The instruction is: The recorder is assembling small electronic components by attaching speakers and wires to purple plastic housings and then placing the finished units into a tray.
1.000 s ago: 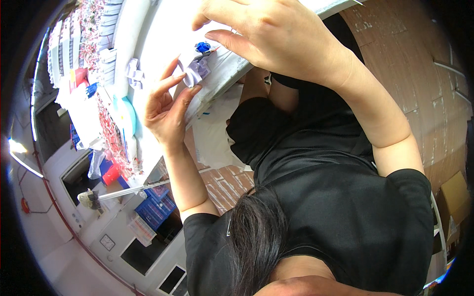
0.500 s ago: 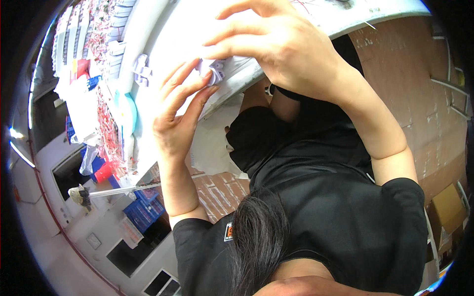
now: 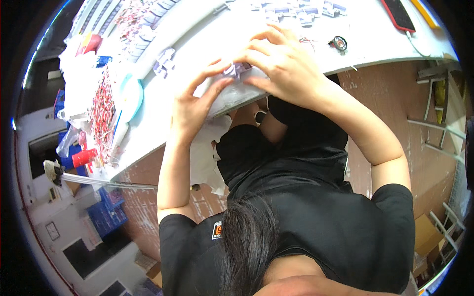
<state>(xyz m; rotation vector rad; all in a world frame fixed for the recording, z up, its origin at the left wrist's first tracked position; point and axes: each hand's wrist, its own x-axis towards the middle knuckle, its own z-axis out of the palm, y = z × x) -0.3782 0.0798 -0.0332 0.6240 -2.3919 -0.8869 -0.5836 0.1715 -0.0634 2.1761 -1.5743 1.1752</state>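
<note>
A small lavender plastic part [image 3: 237, 70] is between my two hands, just above the near edge of the white table. My left hand [image 3: 192, 108] pinches it from the left between thumb and fingertips. From the right, my right hand [image 3: 291, 74] closes on the same part, fingers curled over its far side and thumb at its near side. The fingers partly hide the part's shape. Another lavender plastic part [image 3: 164, 62] lies on the table beyond my left hand.
Several similar parts [image 3: 306, 16] lie at the far side, near a small round black component [image 3: 338, 43] and a phone [image 3: 398, 16] with a white cable. Red-and-white wire bundles [image 3: 102, 113] and a pale turquoise dish [image 3: 131, 97] stand left. The table's edge [image 3: 237, 103] curves before me.
My right hand has come down and in, its thumb now at the part. The view has shifted, so more of the table's far right shows.
</note>
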